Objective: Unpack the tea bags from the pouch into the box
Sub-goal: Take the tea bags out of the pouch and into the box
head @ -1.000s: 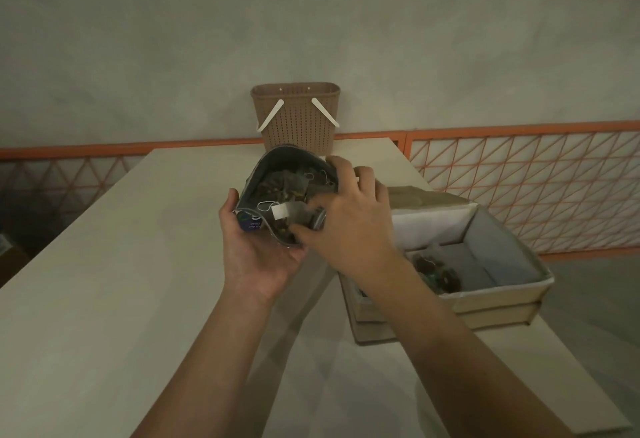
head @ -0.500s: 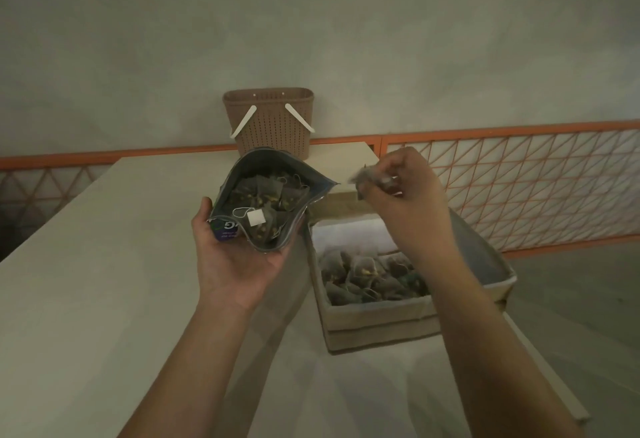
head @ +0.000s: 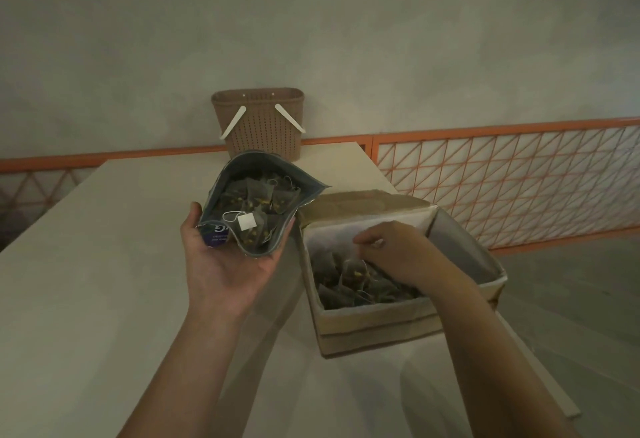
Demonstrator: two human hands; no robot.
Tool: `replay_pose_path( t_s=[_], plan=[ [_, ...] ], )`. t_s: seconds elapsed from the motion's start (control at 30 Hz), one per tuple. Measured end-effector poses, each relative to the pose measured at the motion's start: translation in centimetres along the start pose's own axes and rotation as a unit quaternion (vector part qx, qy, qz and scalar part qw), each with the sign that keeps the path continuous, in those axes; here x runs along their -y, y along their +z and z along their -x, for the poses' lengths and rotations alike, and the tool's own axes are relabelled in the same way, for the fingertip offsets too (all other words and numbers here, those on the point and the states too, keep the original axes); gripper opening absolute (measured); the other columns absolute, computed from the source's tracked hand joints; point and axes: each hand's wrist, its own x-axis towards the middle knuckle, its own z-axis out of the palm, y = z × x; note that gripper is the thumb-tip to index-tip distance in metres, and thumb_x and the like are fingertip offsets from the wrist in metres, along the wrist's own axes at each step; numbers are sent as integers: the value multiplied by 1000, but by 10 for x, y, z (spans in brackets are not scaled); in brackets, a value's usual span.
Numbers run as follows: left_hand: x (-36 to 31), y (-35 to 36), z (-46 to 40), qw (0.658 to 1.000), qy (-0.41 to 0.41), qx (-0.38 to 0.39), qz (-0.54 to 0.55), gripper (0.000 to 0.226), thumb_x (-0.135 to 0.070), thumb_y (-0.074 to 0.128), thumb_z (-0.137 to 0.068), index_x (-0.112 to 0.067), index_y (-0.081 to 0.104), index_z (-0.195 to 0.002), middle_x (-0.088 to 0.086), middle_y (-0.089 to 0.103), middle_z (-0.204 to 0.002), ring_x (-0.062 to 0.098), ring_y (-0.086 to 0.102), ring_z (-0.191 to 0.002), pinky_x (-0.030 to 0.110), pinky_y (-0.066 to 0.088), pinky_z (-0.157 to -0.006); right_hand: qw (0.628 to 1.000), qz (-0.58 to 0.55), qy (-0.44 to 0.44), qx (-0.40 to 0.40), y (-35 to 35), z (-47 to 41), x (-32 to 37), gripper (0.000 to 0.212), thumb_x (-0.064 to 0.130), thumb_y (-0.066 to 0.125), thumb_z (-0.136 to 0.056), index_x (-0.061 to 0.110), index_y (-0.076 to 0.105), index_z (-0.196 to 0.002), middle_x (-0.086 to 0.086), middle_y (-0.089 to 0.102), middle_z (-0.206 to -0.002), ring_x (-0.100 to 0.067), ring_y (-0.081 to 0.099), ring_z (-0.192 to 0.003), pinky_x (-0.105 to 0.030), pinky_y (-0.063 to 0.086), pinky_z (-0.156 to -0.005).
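Two hands work above a pale table (head: 86,281). The left hand (head: 227,264) cradles the open pouch (head: 258,195), fingers curled under it, tea bags (head: 252,195) inside dim and hard to count. Right of it, the right hand (head: 398,252) reaches into the box (head: 377,320), pinching one tea bag (head: 353,269) over the pile; its fingertips are partly hidden. Beyond the hands stand a basket (head: 259,122), grey wall and orange railing (head: 502,174).

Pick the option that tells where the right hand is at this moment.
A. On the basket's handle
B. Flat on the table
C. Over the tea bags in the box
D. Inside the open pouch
C: the right hand is lowered into the box, its fingers just above a tea bag on the pile, while the left hand holds the open pouch.
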Motion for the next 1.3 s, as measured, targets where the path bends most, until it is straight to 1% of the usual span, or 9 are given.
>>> replay_pose_path(
  t_s=[0.2,0.3,0.43,0.57,0.7,0.83,0.93,1.07,1.3],
  plan=[
    [-3,-4,0,999,-17,0,-31,69,-62,58,-82,-18,61,-135,19,60,-138,39,55,-131,47,35,-118,947,-113,-191,-230,0,16,57,10,21,65,-91,21,71,-98,14,62,-93,2,54,-82,-7,40,-69],
    [-4,-3,1,998,-17,-10,-55,68,-66,50,-86,-17,62,-132,18,63,-135,34,57,-129,45,37,-115,929,-127,-259,-231,6,18,89,10,20,70,-86,22,72,-96,14,63,-90,4,53,-82,-7,43,-74],
    [-7,-1,5,997,-20,-8,-69,65,-68,46,-88,-18,65,-126,9,70,-125,25,68,-113,36,53,-96,927,24,-313,-207,25,7,118,23,21,68,-85,21,73,-107,1,67,-108,-18,52,-108,-30,45,-93],
    [-9,1,6,997,-21,-11,-75,69,-66,51,-83,-21,62,-133,7,69,-129,24,67,-115,37,56,-90,918,219,-282,-169,41,-9,130,38,36,58,-90,22,63,-124,-2,56,-128,-23,43,-121,-38,36,-104],
    [-9,0,5,997,-25,-6,-71,73,-65,55,-77,-20,60,-135,9,67,-132,26,64,-122,39,54,-94,912,270,-267,-155,43,-13,131,36,36,57,-90,26,60,-124,-3,51,-132,-26,40,-124,-42,32,-105],
    [-11,-1,4,998,-18,0,-63,67,-65,53,-80,-18,64,-127,9,70,-126,25,70,-110,39,56,-93,927,180,-289,-157,37,-9,125,16,30,64,-84,25,67,-99,1,59,-117,-21,47,-113,-37,43,-98],
    [-10,-3,3,998,-11,-9,-57,62,-65,55,-82,-18,69,-119,10,69,-126,26,68,-113,38,50,-103,948,32,-277,-152,30,-4,116,11,24,66,-81,20,56,-79,4,63,-89,-15,57,-89,-39,55,-79],
    [-7,-2,2,999,-15,-16,-29,64,-65,55,-85,-17,64,-127,13,65,-134,29,60,-127,41,39,-114,938,-134,-267,-174,15,4,102,14,17,70,-81,13,57,-78,0,63,-80,-16,61,-76,-39,57,-71],
    [-5,-1,-1,1000,-1,-2,16,65,-57,64,-80,-13,64,-127,21,64,-133,41,57,-128,46,36,-118,887,-326,-209,-250,-15,9,58,26,17,77,-82,24,54,-93,-5,67,-90,-17,64,-76,-18,49,-61]
  ],
)
